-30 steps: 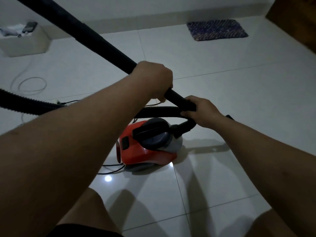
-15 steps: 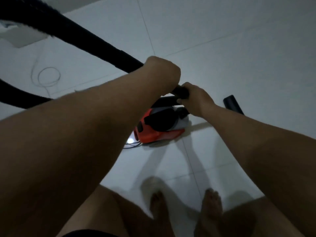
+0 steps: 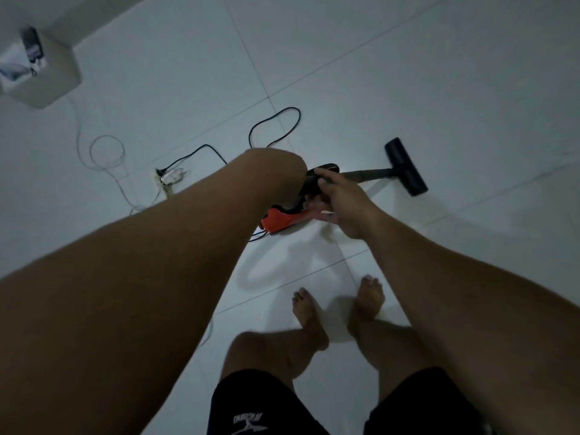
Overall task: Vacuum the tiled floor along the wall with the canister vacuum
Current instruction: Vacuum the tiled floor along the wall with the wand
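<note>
I look down at the white tiled floor [image 3: 408,73]. The red canister vacuum [image 3: 282,220] lies just below my hands, mostly covered by them. Its black wand [image 3: 367,173] runs right to the floor head [image 3: 406,166], which rests flat on the tiles. My left hand [image 3: 279,171] is closed around the black handle [image 3: 314,180], its fingers hidden behind the wrist. My right hand [image 3: 340,204] wraps the same handle from the right, thumb on top.
A power strip [image 3: 166,178] lies left of the vacuum, with a black cable [image 3: 276,127] looping behind it and a thin white cable [image 3: 106,152] coiled nearby. A white box [image 3: 47,76] stands by the wall [image 3: 94,14] at top left. My bare feet [image 3: 309,312] stand below the vacuum.
The view has tilted down to my feet. The wand swung from high at the upper left down to the right, and its floor head now sits on the tiles.
</note>
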